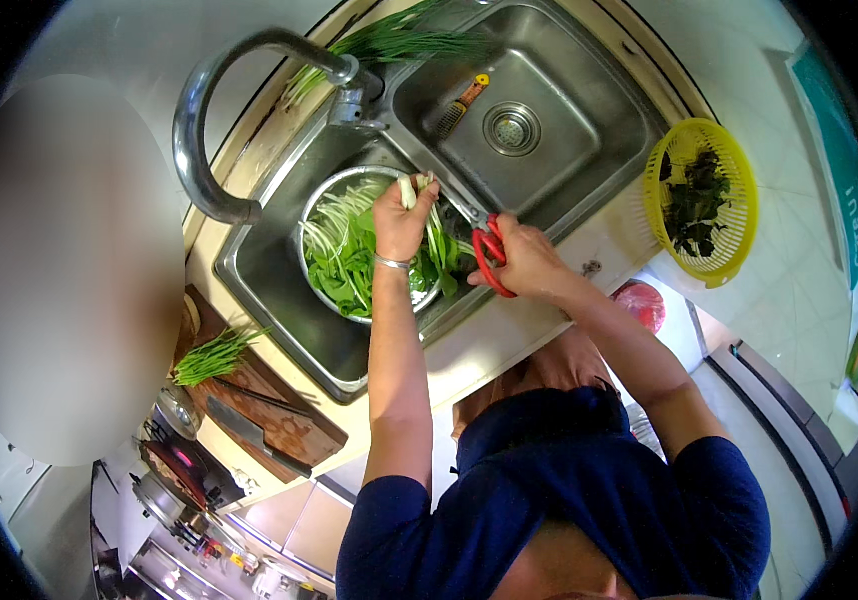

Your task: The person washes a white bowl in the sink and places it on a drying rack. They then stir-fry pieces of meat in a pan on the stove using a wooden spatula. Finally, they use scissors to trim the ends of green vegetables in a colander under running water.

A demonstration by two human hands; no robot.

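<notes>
Over the left sink basin (pixel 290 345), my left hand (pixel 401 223) grips a bunch of leafy greens (pixel 440 244) by the pale stems, their leaves hanging down. Beneath it stands a round metal bowl (pixel 307 201) holding cut pale stems (pixel 333 225) and green leaves (pixel 350 274). My right hand (pixel 528 261) has its fingers in the red handles of scissors (pixel 490 251). The blades point up and left, towards the divider between the basins, a little right of the bunch. Part of the bowl is hidden behind my left hand and forearm.
A chrome faucet (pixel 200 135) arches over the left. In the right basin (pixel 549 169) lies a yellow-handled peeler or grater (pixel 462 105). Long green chives (pixel 399 41) lie behind the sink. A yellow basket (pixel 744 217) holds dark leaves. A cleaver (pixel 237 424) rests on a cutting board (pixel 301 431).
</notes>
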